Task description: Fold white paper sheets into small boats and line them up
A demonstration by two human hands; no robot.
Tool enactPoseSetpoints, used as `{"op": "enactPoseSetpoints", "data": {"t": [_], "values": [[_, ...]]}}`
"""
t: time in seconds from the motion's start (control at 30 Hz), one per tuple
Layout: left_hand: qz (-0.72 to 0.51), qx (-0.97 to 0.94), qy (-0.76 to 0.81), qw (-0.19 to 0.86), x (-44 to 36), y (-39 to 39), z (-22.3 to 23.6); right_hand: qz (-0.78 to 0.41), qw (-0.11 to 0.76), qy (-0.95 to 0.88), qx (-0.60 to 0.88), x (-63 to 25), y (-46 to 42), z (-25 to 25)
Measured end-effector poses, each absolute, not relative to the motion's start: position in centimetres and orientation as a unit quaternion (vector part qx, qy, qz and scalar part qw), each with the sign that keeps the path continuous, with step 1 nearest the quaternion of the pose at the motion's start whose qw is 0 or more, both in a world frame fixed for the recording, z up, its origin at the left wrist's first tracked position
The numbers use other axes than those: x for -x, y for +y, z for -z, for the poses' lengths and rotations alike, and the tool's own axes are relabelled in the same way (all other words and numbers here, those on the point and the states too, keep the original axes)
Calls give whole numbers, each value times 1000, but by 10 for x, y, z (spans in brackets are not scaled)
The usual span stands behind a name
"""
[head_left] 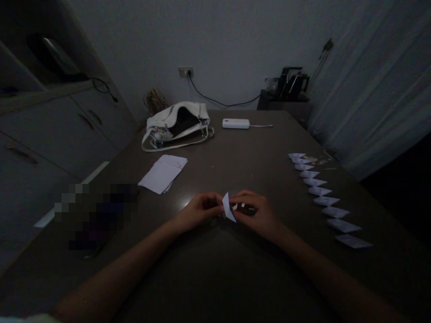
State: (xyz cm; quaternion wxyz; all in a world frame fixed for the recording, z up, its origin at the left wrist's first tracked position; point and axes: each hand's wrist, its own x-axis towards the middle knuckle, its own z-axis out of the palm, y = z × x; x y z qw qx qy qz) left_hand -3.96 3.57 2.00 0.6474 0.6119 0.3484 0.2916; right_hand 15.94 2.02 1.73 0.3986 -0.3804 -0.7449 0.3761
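Both of my hands meet over the middle of a dark table (pixel 215 273) and pinch a small folded white paper piece (pixel 228 207) between them. My left hand (pixel 198 211) grips its left side with closed fingers. My right hand (pixel 257 213) holds the right side, fingers curled. The paper stands up in a pointed shape just above the tabletop.
A row of several folded white paper pieces (pixel 323 197) runs along the right side. A stack of white sheets (pixel 163 173) lies to the left. Farther back sit a white handbag (pixel 177 125) and a white power bank (pixel 235 123) with a cable. A blurred dark object (pixel 96 215) lies at the left.
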Motion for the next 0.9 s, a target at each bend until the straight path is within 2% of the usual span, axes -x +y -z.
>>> {"op": "enactPoseSetpoints", "data": {"t": [0.9], "values": [[-261,-650,313,641,40,32,-19,-416,403,-736,351,-161,20,-9]]}}
